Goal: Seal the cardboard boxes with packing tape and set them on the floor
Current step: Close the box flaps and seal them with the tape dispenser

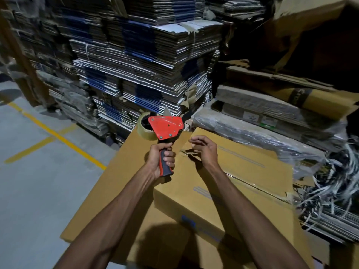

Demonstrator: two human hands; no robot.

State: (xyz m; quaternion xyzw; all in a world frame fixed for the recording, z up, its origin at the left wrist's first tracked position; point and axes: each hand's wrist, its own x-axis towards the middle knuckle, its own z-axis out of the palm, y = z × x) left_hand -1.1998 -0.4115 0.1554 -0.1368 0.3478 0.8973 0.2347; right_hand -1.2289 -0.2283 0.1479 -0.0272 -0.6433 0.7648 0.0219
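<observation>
Item: cardboard box (223, 183), upper of a pile. It was carried on a larger flat carton (108, 200) beneath it, toward that carton's right edge, not on the floor (38, 171). Its top flaps were closed. A glossy strip, judged to be tape, was seen along the seam at the box's right side; near the far end of the seam the flap edges looked slightly lifted, and whether tape covered that stretch could not be told. Sealing was therefore judged partly done at most, and the setting-down on the floor was not yet done.

Item: tape dispenser (165, 127), red plate, black-and-red handle, clear roll at its left. It was held upright above the far left corner of the box, clear of the cardboard.

Item: left hand (161, 160). Its fingers (171, 164) were wrapped round the handle, forearm extended forward.

Item: right hand (204, 148). It was held just above the seam, fingers loosely curled with the tips drawn toward the thumb; nothing was clearly seen pinched between them.

Surroundings: bundled stacks of flattened cartons (145, 65) behind, wrapped bundles (262, 123) at right.
</observation>
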